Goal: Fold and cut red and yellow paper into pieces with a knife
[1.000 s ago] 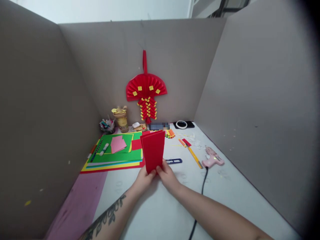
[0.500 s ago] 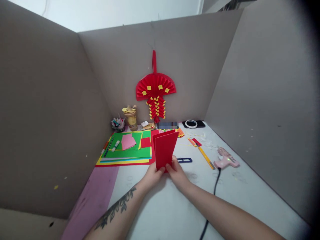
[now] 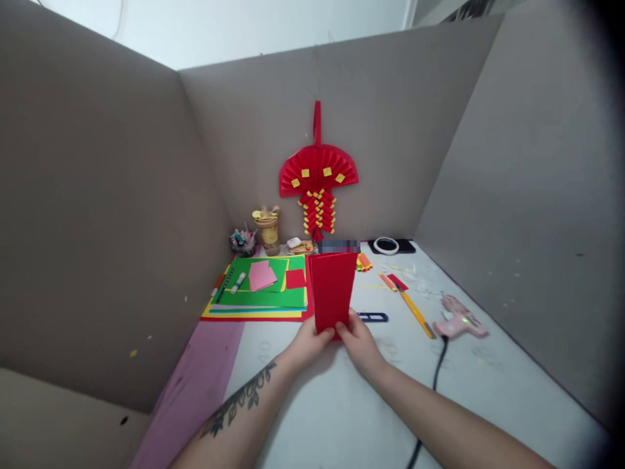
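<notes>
A folded piece of red paper (image 3: 334, 290) stands upright above the middle of the table, its bottom end between both hands. My left hand (image 3: 311, 340) grips the lower left corner, thumb on the near face. On the lower right corner, my right hand (image 3: 360, 339) does the same, its thumb close to the other. The fingers behind the paper are hidden. Just past my right hand lies a dark blue cutter (image 3: 375, 317), partly covered by it. Left of the paper is a stack of coloured sheets, with a green sheet (image 3: 263, 298) on top.
A red paper fan decoration (image 3: 318, 170) hangs on the back partition. To the right lie a pink glue gun (image 3: 459, 319) with a black cord, a yellow pencil-like tool (image 3: 416, 312) and a white tape ring (image 3: 385, 245). A cup (image 3: 268, 234) and pen holder (image 3: 243, 241) stand at the back left.
The red paper has turned so its front face is squarer to me and its two layers look closer together. Both hands keep their hold. The whole view has shifted slightly.
</notes>
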`<state>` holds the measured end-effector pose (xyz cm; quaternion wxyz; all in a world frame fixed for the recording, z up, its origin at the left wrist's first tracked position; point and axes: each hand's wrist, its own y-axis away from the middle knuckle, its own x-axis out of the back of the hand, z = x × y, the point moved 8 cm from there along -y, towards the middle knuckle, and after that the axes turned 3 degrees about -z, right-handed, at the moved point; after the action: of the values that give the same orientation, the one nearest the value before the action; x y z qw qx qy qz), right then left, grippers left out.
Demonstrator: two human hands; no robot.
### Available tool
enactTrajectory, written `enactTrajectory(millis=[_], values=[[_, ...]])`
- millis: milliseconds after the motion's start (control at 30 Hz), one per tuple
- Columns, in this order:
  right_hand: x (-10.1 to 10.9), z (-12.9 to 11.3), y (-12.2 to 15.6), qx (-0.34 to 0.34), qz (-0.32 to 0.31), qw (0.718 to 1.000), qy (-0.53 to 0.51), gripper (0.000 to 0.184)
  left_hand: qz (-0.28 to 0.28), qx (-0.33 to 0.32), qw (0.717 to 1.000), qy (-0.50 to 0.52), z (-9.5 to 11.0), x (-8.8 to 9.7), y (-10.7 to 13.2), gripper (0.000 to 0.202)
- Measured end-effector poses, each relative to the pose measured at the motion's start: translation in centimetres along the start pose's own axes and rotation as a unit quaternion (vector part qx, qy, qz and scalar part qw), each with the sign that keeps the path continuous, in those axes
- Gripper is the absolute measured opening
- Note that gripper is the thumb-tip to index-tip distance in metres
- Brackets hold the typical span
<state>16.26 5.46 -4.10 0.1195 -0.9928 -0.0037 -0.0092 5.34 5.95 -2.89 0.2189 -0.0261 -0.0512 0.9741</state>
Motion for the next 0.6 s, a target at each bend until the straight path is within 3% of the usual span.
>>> enactTrajectory(millis=[167, 367, 600], values=[[-0.5, 0.6, 0.0, -0.023, -0.023, 0.998, -0.062, 0.030, -0.010, 0.006, 0.996, 0.085, 0.4, -0.6, 0.2, 0.050], [-1.7, 0.8, 0.2, -0.075, -0.078, 0.983, -0.148, 0.033, 0.059, 0.072, 0.971, 0.218, -1.6, -0.3, 0.3, 0.046], [-2.3, 2.2, 0.5, -0.129, -0.112, 0.984, -0.049, 0.016, 0.135, 0.075, 0.929, 0.337, -1.5, 1.5, 0.3, 0.039]])
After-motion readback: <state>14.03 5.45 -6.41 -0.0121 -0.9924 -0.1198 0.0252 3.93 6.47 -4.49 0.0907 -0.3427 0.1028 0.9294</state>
